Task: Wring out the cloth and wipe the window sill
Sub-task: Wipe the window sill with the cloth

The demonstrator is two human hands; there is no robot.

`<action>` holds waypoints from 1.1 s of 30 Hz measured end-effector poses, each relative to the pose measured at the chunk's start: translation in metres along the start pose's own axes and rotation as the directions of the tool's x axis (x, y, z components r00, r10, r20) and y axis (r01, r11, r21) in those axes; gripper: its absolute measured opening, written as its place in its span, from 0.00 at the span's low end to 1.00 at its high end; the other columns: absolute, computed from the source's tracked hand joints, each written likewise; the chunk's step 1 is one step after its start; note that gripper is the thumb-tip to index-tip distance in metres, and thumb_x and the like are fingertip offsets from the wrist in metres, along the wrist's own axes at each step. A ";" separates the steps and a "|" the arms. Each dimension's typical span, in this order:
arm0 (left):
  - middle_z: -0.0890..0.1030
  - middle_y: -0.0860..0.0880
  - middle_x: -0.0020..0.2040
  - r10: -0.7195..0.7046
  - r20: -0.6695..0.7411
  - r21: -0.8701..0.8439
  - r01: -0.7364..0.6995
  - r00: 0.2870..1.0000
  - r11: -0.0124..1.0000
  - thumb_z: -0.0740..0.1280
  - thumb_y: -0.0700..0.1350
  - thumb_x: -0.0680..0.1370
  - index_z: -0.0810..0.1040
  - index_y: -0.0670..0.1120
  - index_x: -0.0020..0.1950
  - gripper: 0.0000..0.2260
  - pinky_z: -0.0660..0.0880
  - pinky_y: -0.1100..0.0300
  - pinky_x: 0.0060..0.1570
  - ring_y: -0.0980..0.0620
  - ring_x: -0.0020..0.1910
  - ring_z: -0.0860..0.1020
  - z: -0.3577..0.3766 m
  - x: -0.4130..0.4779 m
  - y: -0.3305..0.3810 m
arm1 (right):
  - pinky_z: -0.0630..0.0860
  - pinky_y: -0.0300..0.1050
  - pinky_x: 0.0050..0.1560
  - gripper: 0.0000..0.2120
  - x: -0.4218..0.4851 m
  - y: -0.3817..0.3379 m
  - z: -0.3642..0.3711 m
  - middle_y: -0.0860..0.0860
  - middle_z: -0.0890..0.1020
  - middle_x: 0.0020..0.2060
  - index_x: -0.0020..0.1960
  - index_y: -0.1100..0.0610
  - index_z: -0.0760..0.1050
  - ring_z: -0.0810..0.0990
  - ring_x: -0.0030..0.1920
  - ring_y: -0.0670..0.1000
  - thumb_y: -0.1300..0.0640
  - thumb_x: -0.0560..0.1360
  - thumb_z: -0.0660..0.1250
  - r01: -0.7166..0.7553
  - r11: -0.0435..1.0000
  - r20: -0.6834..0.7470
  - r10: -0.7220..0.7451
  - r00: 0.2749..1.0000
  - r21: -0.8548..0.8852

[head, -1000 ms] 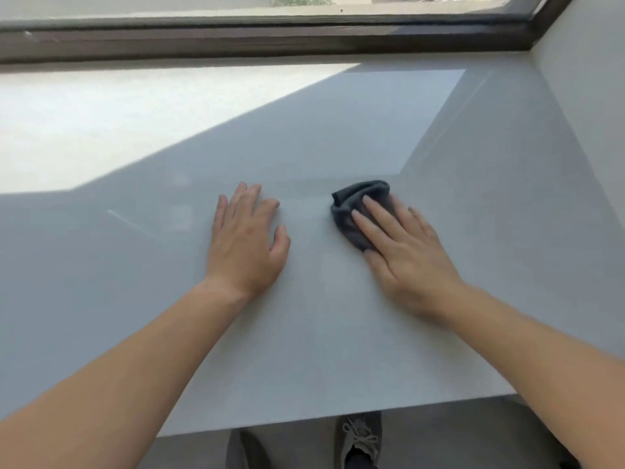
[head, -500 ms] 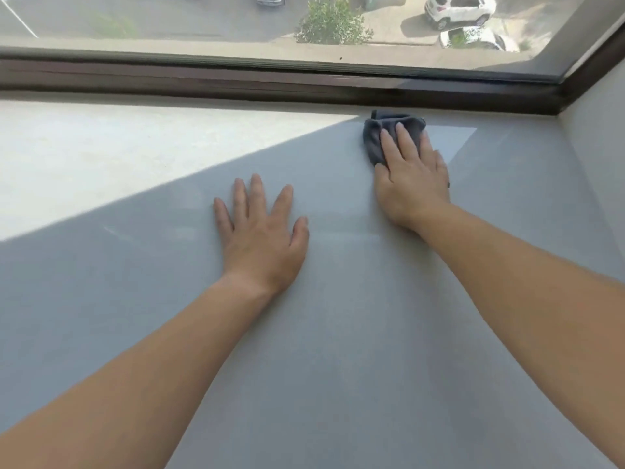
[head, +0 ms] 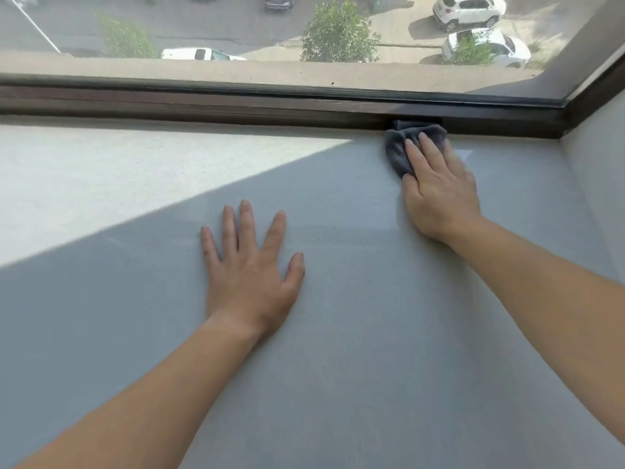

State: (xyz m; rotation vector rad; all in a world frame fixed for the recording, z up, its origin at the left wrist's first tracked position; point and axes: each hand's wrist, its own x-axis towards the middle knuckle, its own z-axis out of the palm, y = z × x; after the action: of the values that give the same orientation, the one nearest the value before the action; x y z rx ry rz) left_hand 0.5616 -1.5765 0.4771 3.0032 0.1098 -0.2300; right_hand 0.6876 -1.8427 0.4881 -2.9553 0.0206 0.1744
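A small dark grey cloth [head: 399,147] lies bunched on the pale grey window sill [head: 372,333], up against the dark window frame [head: 236,106]. My right hand [head: 436,191] presses on the cloth with straight fingers, covering its near part. Lower and to the left, my left hand [head: 250,269] rests flat on the sill with fingers spread, holding nothing.
The sill's left part is lit by a bright patch of sunlight [head: 101,184]. A pale side wall [head: 595,170] closes the sill on the right. Through the glass I see a street, trees and parked cars far below.
My right hand has pushed the cloth away from me across the sill, from near the middle up to the window frame. My left hand stays flat on the sill.
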 end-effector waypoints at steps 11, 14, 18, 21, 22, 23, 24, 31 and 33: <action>0.43 0.42 0.82 0.006 -0.020 -0.022 -0.006 1.000 1.000 0.43 0.66 0.77 0.49 0.58 0.81 0.33 0.35 0.37 0.75 0.44 0.80 0.37 0.002 -0.002 0.001 | 0.44 0.53 0.79 0.28 -0.002 0.014 0.000 0.46 0.47 0.82 0.82 0.45 0.47 0.42 0.81 0.53 0.47 0.83 0.46 0.007 1.000 0.020 -0.007 1.000 -0.021; 0.50 0.40 0.82 0.030 -0.076 -0.055 -0.034 0.997 0.998 0.46 0.62 0.78 0.57 0.54 0.80 0.31 0.37 0.37 0.75 0.43 0.81 0.44 -0.001 -0.003 0.002 | 0.40 0.54 0.79 0.28 -0.034 -0.014 0.008 0.46 0.45 0.82 0.82 0.45 0.45 0.40 0.81 0.54 0.47 0.83 0.47 0.019 1.000 0.002 -0.019 1.000 0.009; 0.65 0.37 0.76 0.186 -0.220 -0.073 -0.207 0.958 0.976 0.53 0.55 0.79 0.70 0.43 0.73 0.27 0.48 0.36 0.76 0.40 0.78 0.60 -0.003 -0.017 0.010 | 0.40 0.51 0.79 0.28 -0.105 -0.015 0.013 0.42 0.45 0.81 0.82 0.43 0.47 0.39 0.81 0.50 0.41 0.82 0.44 0.379 0.925 0.099 -0.376 0.921 -0.011; 0.67 0.38 0.76 0.190 -0.193 -0.124 -0.216 0.963 0.968 0.53 0.55 0.79 0.72 0.44 0.72 0.26 0.51 0.38 0.76 0.40 0.77 0.61 0.003 -0.041 0.020 | 0.44 0.52 0.79 0.28 -0.065 0.020 0.006 0.44 0.47 0.82 0.82 0.43 0.47 0.41 0.81 0.50 0.42 0.83 0.44 0.184 0.982 0.055 -0.181 0.982 -0.049; 0.65 0.38 0.77 0.192 -0.170 -0.128 -0.215 0.967 0.968 0.53 0.55 0.79 0.71 0.44 0.73 0.27 0.51 0.39 0.77 0.41 0.78 0.60 0.007 -0.051 0.022 | 0.44 0.54 0.79 0.27 -0.047 0.026 0.004 0.45 0.46 0.82 0.82 0.44 0.47 0.41 0.81 0.52 0.43 0.83 0.44 0.053 0.998 0.029 -0.052 0.998 -0.041; 0.64 0.39 0.78 0.198 -0.152 -0.127 -0.218 0.968 0.968 0.53 0.56 0.79 0.70 0.45 0.74 0.27 0.50 0.40 0.77 0.42 0.79 0.58 0.011 -0.059 0.025 | 0.43 0.55 0.79 0.27 -0.035 0.028 0.001 0.46 0.46 0.82 0.82 0.45 0.46 0.41 0.81 0.54 0.43 0.84 0.44 -0.047 0.999 0.019 0.047 0.999 -0.016; 0.62 0.40 0.79 0.203 -0.140 -0.123 -0.220 0.969 0.968 0.52 0.56 0.79 0.68 0.46 0.76 0.27 0.48 0.42 0.77 0.43 0.79 0.56 0.014 -0.065 0.026 | 0.42 0.55 0.79 0.27 -0.034 0.024 0.002 0.47 0.45 0.82 0.82 0.45 0.45 0.40 0.81 0.55 0.44 0.84 0.44 -0.083 0.997 0.012 0.083 0.996 -0.005; 0.50 0.44 0.82 0.172 -0.071 -0.089 -0.178 0.982 0.980 0.47 0.57 0.80 0.58 0.49 0.81 0.30 0.39 0.47 0.78 0.49 0.81 0.44 0.015 -0.074 0.036 | 0.40 0.51 0.79 0.28 -0.164 0.014 0.017 0.42 0.47 0.81 0.81 0.42 0.48 0.41 0.81 0.51 0.43 0.82 0.44 0.384 0.923 0.126 -0.379 0.917 -0.019; 0.49 0.44 0.82 0.166 -0.065 -0.090 -0.171 0.984 0.981 0.46 0.58 0.80 0.57 0.49 0.81 0.30 0.38 0.47 0.78 0.48 0.81 0.44 0.014 -0.072 0.035 | 0.43 0.53 0.80 0.29 -0.141 0.037 0.013 0.42 0.47 0.81 0.81 0.42 0.49 0.41 0.81 0.50 0.43 0.81 0.43 0.344 0.938 0.132 -0.337 0.932 -0.038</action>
State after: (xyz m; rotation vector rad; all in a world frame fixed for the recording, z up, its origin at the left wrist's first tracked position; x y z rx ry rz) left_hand 0.4917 -1.6172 0.4786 2.9030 -0.1247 -0.1183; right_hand 0.5455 -1.8766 0.4851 -2.9405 -0.5200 0.3122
